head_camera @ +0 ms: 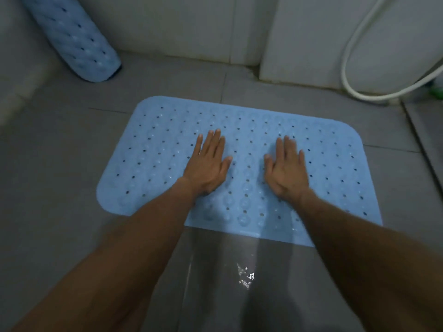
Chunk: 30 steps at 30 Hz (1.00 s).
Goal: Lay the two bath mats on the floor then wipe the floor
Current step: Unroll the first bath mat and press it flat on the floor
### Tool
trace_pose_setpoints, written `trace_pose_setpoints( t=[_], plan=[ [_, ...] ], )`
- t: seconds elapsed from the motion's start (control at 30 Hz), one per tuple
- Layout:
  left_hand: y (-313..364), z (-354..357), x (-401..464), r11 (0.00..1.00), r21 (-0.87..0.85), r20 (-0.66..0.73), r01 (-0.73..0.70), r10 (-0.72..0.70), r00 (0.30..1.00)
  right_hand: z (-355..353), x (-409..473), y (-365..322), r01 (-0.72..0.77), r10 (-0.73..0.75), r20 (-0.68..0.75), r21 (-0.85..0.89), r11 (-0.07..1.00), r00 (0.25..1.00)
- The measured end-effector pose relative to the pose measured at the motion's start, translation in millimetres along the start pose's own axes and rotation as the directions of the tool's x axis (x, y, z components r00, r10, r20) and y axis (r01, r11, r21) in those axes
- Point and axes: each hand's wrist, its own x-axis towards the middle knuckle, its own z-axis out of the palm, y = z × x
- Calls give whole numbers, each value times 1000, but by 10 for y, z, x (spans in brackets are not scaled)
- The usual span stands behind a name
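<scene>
A light blue bath mat (335, 164) with rows of holes lies flat on the grey tiled floor (60, 164). My left hand (207, 164) rests palm down on the mat's middle, fingers flat and close together. My right hand (286, 167) lies flat beside it, a little to the right, holding nothing. A second blue mat (74, 37), rolled into a tube, leans upright against the wall at the far left corner.
A white hose (354, 75) loops down the right wall to the floor. White wall panels (179, 25) stand behind the mat. A wet, shiny patch (244, 276) of floor lies between my forearms, near the mat's front edge. A green object (437, 92) shows at the right edge.
</scene>
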Motion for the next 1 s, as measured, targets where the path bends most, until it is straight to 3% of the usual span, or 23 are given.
trace_pose_setpoints(
  t=[0.17,0.4,0.6,0.77,1.0],
  plan=[
    [-157,24,-290,995,-32,33,94,-93,995,284,-386,-606,76,-76,52,13,997,996],
    [-55,237,-214,997,-59,-9,56,-56,998,498,-340,-609,46,-48,-38,-32,998,998],
    [-70,350,-215,995,-97,-93,36,-46,995,494,-271,-572,17,16,-166,195,981,986],
    [-51,281,-214,989,-134,-10,65,-67,998,441,-301,-657,-11,15,-77,55,998,997],
    [-10,189,-186,982,-149,64,115,-106,992,395,-266,-671,-54,55,-35,28,998,998]
  ],
)
